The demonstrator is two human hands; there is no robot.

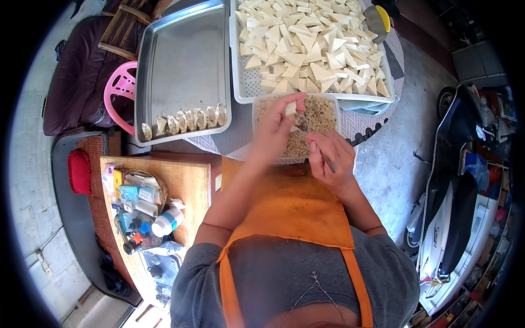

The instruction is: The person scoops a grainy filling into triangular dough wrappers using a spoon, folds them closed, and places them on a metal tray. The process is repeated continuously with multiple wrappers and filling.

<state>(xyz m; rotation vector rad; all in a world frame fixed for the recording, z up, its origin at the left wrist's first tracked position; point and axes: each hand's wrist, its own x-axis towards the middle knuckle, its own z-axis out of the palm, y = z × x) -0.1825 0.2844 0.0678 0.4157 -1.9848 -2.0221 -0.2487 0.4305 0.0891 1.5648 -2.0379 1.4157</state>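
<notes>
My left hand (269,131) pinches a pale tofu triangle (291,109) above a clear plastic container (255,115) of crumbly brown filling (322,112). Closed round the handle of a thin metal spoon (328,163), my right hand (336,159) sits just to the right; the spoon's tip reaches toward the tofu, and its exact shape is hard to make out. Beyond the container, a white perforated tray (251,90) carries a heap of cut tofu pieces (314,46). On the left, a metal tray (183,60) has a row of several filled tofu pieces (198,118) along its near edge.
A grey scraper with a yellow edge (378,23) lies at the heap's right. Left of the metal tray is a pink chair back (117,90). A wooden cabinet (191,186) with bottles and boxes stands near my left arm; a scooter (451,218) is parked right.
</notes>
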